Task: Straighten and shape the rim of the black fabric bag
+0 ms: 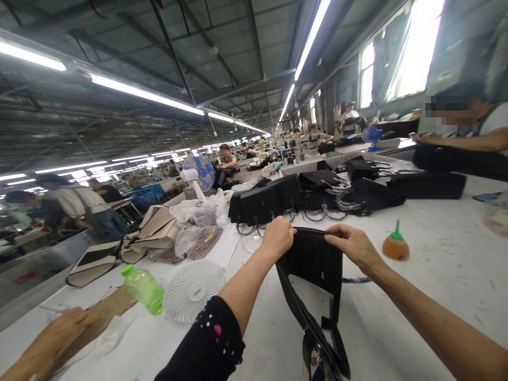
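Note:
Both my hands hold up a black handbag [305, 254] by its top edge, over the white table. My left hand [279, 235] is closed on the left corner of that edge. At the right corner, my right hand [351, 242] pinches the edge between thumb and fingers. The bag hangs partly open, with a small gold-coloured piece on the inner panel and metal fittings low down near the bottom of the view. Behind it lies a dark handle, partly hidden by my right wrist.
Several black bags [262, 201] with wrapped handles lie behind. Left are a white fan [194, 292], a green bottle [143, 288] and beige bag pieces [154, 233]. An oil bottle [396, 246] stands right. A co-worker's hand [69, 328] rests at lower left; another person sits far right.

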`<state>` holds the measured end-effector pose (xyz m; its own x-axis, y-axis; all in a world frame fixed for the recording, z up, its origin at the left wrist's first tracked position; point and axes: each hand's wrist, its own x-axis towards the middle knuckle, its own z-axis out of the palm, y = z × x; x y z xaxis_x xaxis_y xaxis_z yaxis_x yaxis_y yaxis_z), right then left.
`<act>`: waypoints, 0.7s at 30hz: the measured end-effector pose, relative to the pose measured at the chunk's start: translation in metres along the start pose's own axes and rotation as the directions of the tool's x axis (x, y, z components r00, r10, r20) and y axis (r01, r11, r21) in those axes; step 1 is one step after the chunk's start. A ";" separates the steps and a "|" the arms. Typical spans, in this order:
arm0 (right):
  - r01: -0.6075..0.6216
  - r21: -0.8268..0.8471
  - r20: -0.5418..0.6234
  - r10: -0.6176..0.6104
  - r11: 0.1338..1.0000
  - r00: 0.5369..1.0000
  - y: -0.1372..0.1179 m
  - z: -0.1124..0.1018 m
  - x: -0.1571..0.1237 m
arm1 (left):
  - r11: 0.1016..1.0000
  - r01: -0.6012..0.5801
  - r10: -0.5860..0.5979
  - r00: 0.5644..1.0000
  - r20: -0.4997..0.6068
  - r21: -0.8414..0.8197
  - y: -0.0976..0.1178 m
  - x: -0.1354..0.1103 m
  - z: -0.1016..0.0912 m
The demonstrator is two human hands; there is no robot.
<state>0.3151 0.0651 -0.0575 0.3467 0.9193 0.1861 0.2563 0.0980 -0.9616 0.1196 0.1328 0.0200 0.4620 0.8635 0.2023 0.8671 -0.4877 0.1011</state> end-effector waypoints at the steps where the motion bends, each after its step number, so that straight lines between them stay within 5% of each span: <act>1: 0.001 -0.010 0.000 -0.001 1.000 1.000 -0.002 0.001 0.000 | 1.000 0.003 -0.003 1.000 -0.002 0.006 0.000 0.000 0.000; 21: 0.008 -0.126 -0.014 -0.010 0.992 1.000 0.004 0.011 0.011 | 0.998 0.041 -0.040 0.999 -0.021 0.037 0.004 0.004 0.004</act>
<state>0.3105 0.0797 -0.0617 0.3567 0.9128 0.1988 0.3712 0.0568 -0.9268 0.1254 0.1353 0.0177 0.4229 0.8795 0.2183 0.8915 -0.4469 0.0734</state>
